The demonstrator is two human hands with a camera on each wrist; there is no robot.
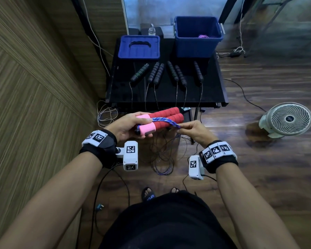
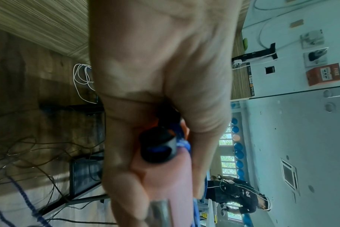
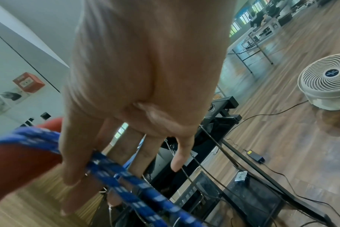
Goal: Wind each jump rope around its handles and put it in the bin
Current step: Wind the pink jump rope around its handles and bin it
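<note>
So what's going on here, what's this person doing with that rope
A person is winding a jump rope. Their left hand grips the two red and pink handles side by side, while the right hand pinches the blue rope and draws it across them. Most of the rope hangs loose toward the floor. On the black table lie six black handles, not yet wound, beside a blue lid and an open blue bin with something purple inside.

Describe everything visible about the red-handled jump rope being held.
The jump rope has two red foam-looking handles with pink ends and black caps, lying side by side. The left hand grips the pink ends; the right hand pinches its blue-and-white braided cord, which crosses the handles. The remaining cord hangs in loops toward the floor.
</note>
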